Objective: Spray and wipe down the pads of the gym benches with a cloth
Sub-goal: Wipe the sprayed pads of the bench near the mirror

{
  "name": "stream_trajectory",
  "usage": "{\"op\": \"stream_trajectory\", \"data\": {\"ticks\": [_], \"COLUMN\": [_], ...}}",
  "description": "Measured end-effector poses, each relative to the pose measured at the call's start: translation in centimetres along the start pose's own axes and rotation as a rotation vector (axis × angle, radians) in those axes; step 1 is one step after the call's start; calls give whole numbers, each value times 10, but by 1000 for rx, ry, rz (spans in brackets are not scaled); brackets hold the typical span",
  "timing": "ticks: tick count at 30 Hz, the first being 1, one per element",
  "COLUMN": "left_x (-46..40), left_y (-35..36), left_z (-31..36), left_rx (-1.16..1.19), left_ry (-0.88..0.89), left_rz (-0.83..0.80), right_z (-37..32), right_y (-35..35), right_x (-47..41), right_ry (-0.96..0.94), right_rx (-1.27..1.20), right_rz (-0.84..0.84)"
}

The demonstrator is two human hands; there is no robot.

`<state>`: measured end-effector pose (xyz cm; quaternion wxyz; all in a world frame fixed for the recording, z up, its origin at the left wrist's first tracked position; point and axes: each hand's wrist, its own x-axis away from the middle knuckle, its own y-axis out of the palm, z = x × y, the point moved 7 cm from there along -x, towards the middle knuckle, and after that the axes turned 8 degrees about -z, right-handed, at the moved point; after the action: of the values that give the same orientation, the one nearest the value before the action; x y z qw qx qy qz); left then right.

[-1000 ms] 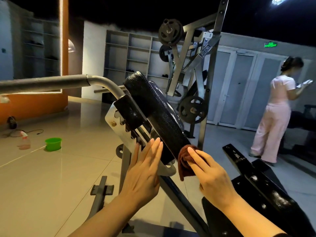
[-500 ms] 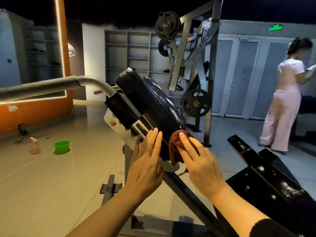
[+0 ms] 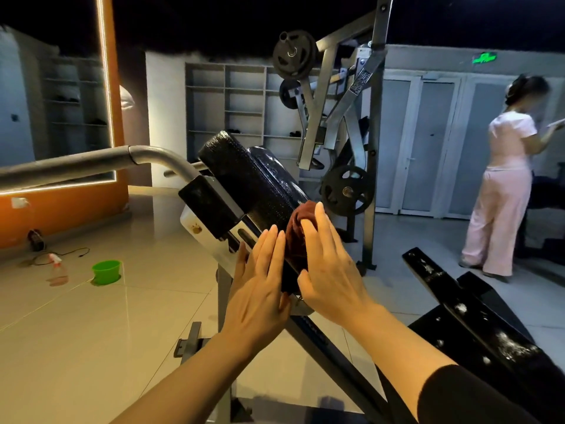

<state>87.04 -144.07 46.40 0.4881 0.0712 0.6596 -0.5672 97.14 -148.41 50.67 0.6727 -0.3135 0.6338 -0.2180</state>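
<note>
The right hand [image 3: 331,270] is lying flat over a dark red cloth [image 3: 298,237], fingers straight and spread, pressing it against the lower end of the tilted black pad [image 3: 253,182]. The cloth is bunching up under the palm, with a fold showing above the fingertips and another part hanging down between the two hands. The left hand [image 3: 260,289] is sitting just beside it, fingers straight and close together, resting flat against the side edge of the same pad and gripping nothing. The two hands are nearly touching, with the cloth lying at the inner edge of the right one.

The pad is leaning on a white and black bracket [image 3: 214,212], with a grey bent tube [image 3: 91,162] running off to the left from it. Below and to the right, a second black pad [image 3: 477,328] is showing white specks on its surface. Out on the tiled floor to the left, well apart from the hands, a spray bottle [image 3: 56,270] is standing near a green bowl [image 3: 107,271]. Behind the bench a plate-loaded machine [image 3: 348,191] is standing, and a person in pale pink [image 3: 504,179] is standing at the far right, turned away.
</note>
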Motion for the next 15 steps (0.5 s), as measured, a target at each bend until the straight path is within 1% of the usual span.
{"op": "stream_trajectory", "data": {"ticks": [3, 6, 9, 12, 15], "left_x": [0, -1, 2, 9, 13], "left_y": [6, 7, 11, 13, 12], "left_z": [-4, 0, 3, 1, -1], "left_rx": [17, -19, -26, -72, -90], "left_ry": [-8, -32, -24, -22, 3], "left_rz": [-18, 19, 22, -18, -9], "right_z": [-2, -5, 2, 18, 28], "right_y": [-8, -11, -4, 1, -2], "right_x": [-3, -9, 9, 48, 75], "right_ry": [-65, -44, -71, -74, -39], "right_rx": [-35, 61, 144, 220, 230], "right_rz": [58, 141, 211, 211, 189]}}
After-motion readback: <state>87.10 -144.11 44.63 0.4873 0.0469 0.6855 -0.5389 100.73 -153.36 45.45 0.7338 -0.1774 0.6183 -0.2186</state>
